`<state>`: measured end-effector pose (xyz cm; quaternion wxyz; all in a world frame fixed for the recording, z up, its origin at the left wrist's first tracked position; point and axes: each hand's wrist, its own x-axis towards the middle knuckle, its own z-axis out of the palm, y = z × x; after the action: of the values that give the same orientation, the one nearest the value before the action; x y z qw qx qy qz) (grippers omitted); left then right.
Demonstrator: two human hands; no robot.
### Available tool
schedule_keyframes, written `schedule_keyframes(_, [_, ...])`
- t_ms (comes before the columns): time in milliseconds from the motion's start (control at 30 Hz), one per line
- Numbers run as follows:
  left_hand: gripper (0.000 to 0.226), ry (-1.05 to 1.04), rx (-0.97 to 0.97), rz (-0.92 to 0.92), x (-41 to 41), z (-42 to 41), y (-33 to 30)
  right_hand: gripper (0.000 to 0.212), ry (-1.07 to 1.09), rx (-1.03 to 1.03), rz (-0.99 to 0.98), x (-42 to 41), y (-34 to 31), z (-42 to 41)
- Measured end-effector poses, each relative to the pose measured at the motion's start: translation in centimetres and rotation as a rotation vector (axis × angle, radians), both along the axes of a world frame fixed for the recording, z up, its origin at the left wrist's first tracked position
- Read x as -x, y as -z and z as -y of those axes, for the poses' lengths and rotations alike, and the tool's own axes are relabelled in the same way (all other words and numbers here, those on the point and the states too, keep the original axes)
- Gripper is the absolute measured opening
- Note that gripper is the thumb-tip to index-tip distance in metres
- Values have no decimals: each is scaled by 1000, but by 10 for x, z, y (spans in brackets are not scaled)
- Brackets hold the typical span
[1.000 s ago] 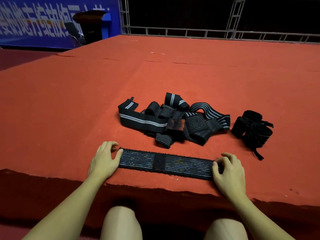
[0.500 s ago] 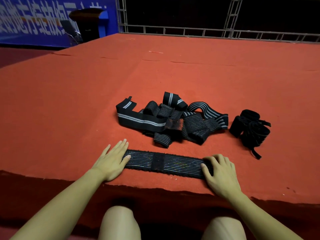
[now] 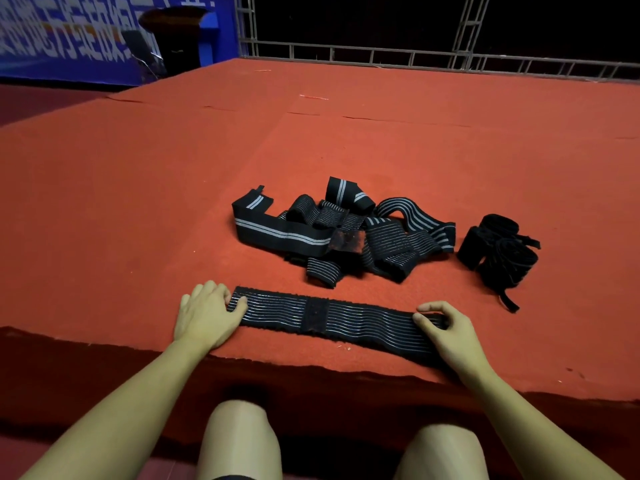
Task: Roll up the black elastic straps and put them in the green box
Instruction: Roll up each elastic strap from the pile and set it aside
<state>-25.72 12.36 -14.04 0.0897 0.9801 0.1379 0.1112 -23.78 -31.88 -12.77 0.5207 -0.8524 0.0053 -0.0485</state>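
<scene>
A black elastic strap [image 3: 346, 318] with thin grey lines lies flat along the near edge of the red carpeted platform [image 3: 138, 202]. My left hand [image 3: 204, 315] holds its left end, thumb on top and fingers curled at the edge. My right hand [image 3: 450, 336] pinches the right end between thumb and curled fingers. Behind the strap lies a loose pile of black straps [image 3: 339, 230] with grey stripes. The green box is not in view.
A bundle of rolled black straps [image 3: 498, 252] sits to the right of the pile. The platform's front edge [image 3: 311, 370] runs just below my hands, with my knees beneath it. A metal railing [image 3: 415, 58] and a blue banner [image 3: 69, 39] stand far behind.
My left hand went from flat fingers to curled at the strap's left end. The right hand shifted right, and the strap now lies stretched longer.
</scene>
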Motion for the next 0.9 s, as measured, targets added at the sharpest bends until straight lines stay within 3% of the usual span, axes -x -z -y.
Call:
schedule_keyframes(167, [31,123,170,17,4,-3,-5,8,-63,-153,-13,1,-6,0])
schedule_keyframes(300, [37,35,438,12,-4,-6,-27,11,-136,-241,-86,2,-19,8])
schedule_keyframes(400, [30,8,545,94,-19,-1,-64,10,-248,-305,-129,2,-33,11])
schedule_keyframes(567, [14,177,821,268,-58,45,-154,6,-387,-398,-61,11,-54,5])
schedule_keyframes(633, [10,239,835,317,-77,69,-182,15,-423,-450,-31,13,-57,2])
schedule_keyframes(667, [9,257,860,321,-86,80,-191,28,-449,-463,-25,14,-56,-2])
schedule_keyframes(733, [9,303,914,302,-104,107,-209,61,-490,-453,-35,17,-54,-8])
schedule_keyframes(767, [11,331,924,291,-113,121,-215,67,-494,-423,-29,19,-53,-12])
schedule_keyframes(900, [16,388,871,280,-142,170,-223,44,-359,-147,211,27,-43,-22])
